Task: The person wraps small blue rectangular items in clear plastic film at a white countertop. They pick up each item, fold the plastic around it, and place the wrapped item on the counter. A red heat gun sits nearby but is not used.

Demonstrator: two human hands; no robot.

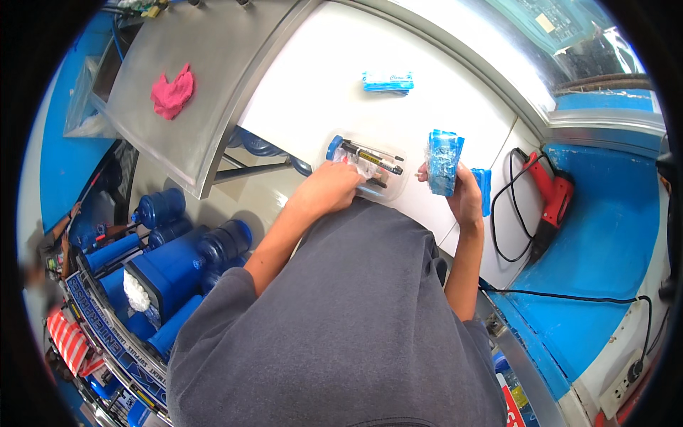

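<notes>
My left hand dips into a clear plastic tub on the white tabletop, its fingers curled together at the near left side. Whatever they hold is hidden. Pens and markers lie in the tub, with a round blue-ended item beside them. On the right, my right hand is closed around a bundle of clear and blue printed plastic sleeves, raised above the table. Another blue plastic bundle lies just right of that hand. Farther back rests a third blue and white bundle.
A red heat gun with a black cord lies at the right by a blue ledge. Left of the white table stands a steel table with a pink cloth. Blue water jugs fill the lower left.
</notes>
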